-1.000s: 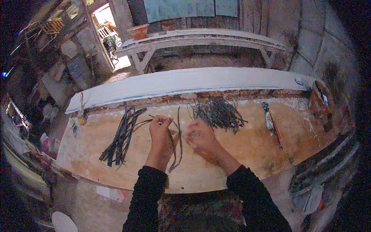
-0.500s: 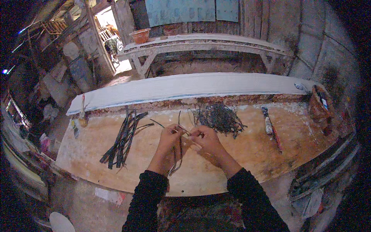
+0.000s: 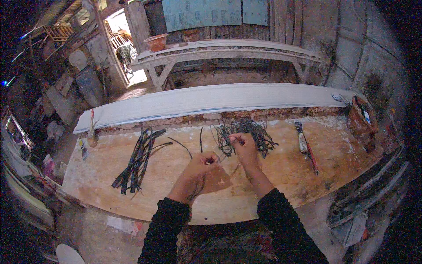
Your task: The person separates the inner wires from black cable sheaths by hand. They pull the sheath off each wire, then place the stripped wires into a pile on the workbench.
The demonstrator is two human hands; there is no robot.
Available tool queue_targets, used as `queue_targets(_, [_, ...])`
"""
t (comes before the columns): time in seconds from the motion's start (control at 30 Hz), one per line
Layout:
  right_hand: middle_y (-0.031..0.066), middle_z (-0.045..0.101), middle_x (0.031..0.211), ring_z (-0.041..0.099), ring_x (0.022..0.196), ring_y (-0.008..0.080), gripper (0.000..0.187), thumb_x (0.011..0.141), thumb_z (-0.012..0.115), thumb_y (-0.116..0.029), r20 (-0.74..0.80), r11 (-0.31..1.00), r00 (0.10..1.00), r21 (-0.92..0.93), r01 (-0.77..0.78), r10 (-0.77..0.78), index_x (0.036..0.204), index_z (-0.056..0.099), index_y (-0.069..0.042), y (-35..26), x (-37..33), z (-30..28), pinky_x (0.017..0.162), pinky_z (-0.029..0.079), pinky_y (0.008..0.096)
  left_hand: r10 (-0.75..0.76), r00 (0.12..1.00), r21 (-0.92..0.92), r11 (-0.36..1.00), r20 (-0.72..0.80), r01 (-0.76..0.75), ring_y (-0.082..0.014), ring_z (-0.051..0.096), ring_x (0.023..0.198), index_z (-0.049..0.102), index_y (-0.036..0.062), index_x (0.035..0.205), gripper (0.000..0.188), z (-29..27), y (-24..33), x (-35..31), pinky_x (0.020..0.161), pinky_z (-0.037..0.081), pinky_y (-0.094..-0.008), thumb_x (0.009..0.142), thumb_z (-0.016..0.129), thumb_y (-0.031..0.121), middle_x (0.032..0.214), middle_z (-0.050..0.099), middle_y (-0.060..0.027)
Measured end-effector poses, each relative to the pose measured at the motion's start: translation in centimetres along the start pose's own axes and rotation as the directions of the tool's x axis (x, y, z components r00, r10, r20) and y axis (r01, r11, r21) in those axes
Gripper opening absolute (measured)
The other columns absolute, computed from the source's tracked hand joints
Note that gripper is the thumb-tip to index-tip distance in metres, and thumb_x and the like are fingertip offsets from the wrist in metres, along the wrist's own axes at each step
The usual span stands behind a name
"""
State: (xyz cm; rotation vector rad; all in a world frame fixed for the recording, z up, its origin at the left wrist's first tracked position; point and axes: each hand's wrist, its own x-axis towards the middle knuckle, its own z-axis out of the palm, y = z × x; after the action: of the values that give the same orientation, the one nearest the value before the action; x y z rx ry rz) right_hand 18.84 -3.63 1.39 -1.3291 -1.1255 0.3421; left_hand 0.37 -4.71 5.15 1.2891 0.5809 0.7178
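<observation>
My left hand is closed over the middle of the board, gripping a thin dark strip; another strip end stands out beyond its fingers. My right hand has moved up to the near edge of a tangled heap of knotted dark strips. Its thumb and fingertips are pinched; whatever is between them is too small and blurred to make out. A faint thin line shows between the two hands. Left of them lies a loose bundle of flat black strips, apart from both hands.
The wooden board is backed by a long white raised ledge. To the right lie a dark-and-white tool and a red-handled one, with a brown container beyond. A brush stands far left. Behind is a white bench with pots.
My hands have parted. The right one moved up and right to the tangled heap; the left dropped slightly, still closed. The view shifted a little.
</observation>
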Motion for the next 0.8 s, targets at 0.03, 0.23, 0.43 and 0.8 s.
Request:
queue_targets(0.03, [0.0066, 0.058, 0.081, 0.054, 0.076, 0.0192, 0.01, 0.072, 0.072, -0.011, -0.034, 0.998, 0.998, -0.04, 0.049, -0.05, 0.081, 0.068, -0.009, -0.1, 0.1, -0.4, 0.072, 0.044, 0.033, 0.033, 0.997, 0.074, 0.997, -0.07, -0.028, -0.0072, 0.051, 0.066, 0.058, 0.0058, 0.075, 0.01, -0.4, -0.4, 0.6, 0.06, 0.039, -0.0225, 0.075, 0.068, 0.008, 0.071, 0.055, 0.0016])
queue_targets(0.23, [0.0058, 0.056, 0.091, 0.055, 0.085, 0.0165, 0.013, 0.075, 0.069, -0.011, 0.172, 0.993, 0.979, -0.021, 0.117, -0.112, 0.087, 0.067, -0.007, -0.8, -0.1, -0.6, 0.073, 0.046, 0.0297, 0.051, 0.842, -0.015, 0.997, -0.538, -0.07, -0.0089, 0.05, 0.057, 0.058, 0.0046, 0.076, 0.01, -3.2, -2.4, 2.0, 0.047, 0.039, -0.0249, 0.079, 0.065, 0.01, 0.07, 0.055, -0.0014])
queue_targets(0.43, [0.0046, 0.055, 0.097, 0.053, 0.095, 0.0158, 0.016, 0.079, 0.067, -0.015, 0.751, 0.958, 0.659, 0.222, -0.181, -0.049, 0.092, 0.063, -0.006, -4.0, -4.0, 1.2, 0.077, 0.045, 0.0309, 0.215, 0.707, 0.18, 0.976, -0.674, -0.124, -0.0116, 0.053, 0.054, 0.06, 0.003, 0.081, 0.008, -3.4, -1.1, 2.5, 0.043, 0.04, -0.0275, 0.079, 0.065, 0.009, 0.07, 0.053, -0.0025])
queue_targets(0.8, [0.0009, 0.058, 0.09, 0.054, 0.089, 0.0105, 0.015, 0.079, 0.067, -0.018, 0.818, 0.905, 0.568, 0.171, -0.39, 0.09, 0.089, 0.064, -0.006, -5.2, -4.2, -0.1, 0.071, 0.043, 0.0258, 0.112, 0.766, 0.045, 0.993, -0.633, -0.108, -0.0091, 0.047, 0.042, 0.058, 0.0039, 0.08, 0.009, -3.2, -1.5, 3.0, 0.037, 0.034, -0.0238, 0.077, 0.066, 0.005, 0.069, 0.054, -0.0029])
